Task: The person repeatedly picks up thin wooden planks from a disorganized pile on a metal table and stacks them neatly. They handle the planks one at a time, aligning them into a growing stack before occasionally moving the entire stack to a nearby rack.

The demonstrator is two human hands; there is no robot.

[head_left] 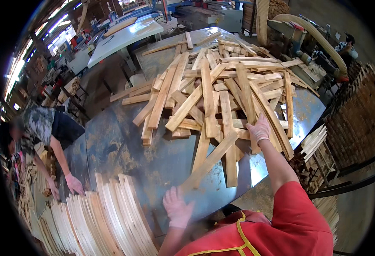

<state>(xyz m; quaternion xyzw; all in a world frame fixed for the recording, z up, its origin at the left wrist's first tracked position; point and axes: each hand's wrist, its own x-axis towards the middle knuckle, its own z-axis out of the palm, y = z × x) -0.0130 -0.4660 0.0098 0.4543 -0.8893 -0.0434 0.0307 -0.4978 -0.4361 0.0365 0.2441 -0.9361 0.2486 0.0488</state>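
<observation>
A heap of loose wooden slats (pixel 208 94) lies crisscrossed on the metal-topped table (pixel 115 145) before me. My right hand (pixel 259 128), in a pale glove, reaches to the heap's near right side. Its thumb and fingers close on a wooden slat (pixel 246 91) that points away from me. My left hand (pixel 178 208), gloved too, is over the near table edge with thumb and fingers apart. Just beyond its fingertips is the near end of a slanting slat (pixel 213 161), slightly blurred; whether they touch is hard to tell.
Left of my left hand stands a row of pale slats (pixel 106 217) on edge. A co-worker (pixel 38 128) bends over its far end with gloved hands. Stacked wood (pixel 349 115) and a dark metal frame (pixel 345 183) stand at right, a ribbed hose (pixel 319 36) behind.
</observation>
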